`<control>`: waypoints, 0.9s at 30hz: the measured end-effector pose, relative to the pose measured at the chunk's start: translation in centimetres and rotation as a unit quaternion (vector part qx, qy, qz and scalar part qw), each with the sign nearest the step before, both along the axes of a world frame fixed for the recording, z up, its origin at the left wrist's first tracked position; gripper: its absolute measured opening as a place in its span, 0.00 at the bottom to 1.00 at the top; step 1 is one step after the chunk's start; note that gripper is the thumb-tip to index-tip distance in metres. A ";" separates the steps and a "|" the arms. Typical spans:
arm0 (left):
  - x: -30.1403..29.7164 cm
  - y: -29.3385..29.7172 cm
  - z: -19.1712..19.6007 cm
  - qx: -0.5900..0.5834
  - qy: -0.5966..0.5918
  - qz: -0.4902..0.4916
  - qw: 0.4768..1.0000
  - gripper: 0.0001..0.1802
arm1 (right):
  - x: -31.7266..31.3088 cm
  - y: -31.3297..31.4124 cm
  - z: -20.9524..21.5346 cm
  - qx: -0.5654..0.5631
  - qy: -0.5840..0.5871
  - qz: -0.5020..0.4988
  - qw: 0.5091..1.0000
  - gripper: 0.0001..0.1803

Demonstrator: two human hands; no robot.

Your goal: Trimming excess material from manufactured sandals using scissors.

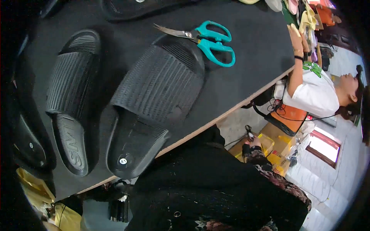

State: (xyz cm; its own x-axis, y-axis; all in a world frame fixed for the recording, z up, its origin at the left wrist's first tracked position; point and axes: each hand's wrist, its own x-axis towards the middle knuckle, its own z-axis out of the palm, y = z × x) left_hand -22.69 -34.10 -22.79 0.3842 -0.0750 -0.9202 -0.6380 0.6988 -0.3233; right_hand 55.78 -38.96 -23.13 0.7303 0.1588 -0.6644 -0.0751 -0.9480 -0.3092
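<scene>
My right hand [254, 141], at the end of a dark flowered sleeve, is off the table's edge beside yellow boxes. Its fingers are closed round a small dark and whitish thing that I cannot make out. My left hand is not in view. On the table lie a black slide sandal [154, 84] with a ribbed strap and a round white sticker, and a second black slide sandal [71, 84] to its left. Scissors [204, 38] with teal handles and curved blades rest at the toe end of the first sandal.
The black table [246, 73] has a pale wooden edge running diagonally. More black sandals [29, 142] lie at the left and top. Cartons [275, 158] stand on the floor beyond my hand. At the right, a person in a white shirt [314, 92] has hands near yellow sandals [307, 20].
</scene>
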 end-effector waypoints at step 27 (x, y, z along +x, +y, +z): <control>6.2 24.7 20.7 0.391 0.300 -0.492 0.717 0.17 | -16.0 37.8 5.3 0.152 -0.024 0.830 0.536 0.19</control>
State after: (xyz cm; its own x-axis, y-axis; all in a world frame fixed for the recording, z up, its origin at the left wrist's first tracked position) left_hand -16.52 -9.37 -2.12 0.0164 0.5911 -0.8065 0.4292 0.7243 0.5396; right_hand 39.76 -1.14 -17.85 -0.5697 0.7117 -0.4109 0.8093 0.3987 -0.4314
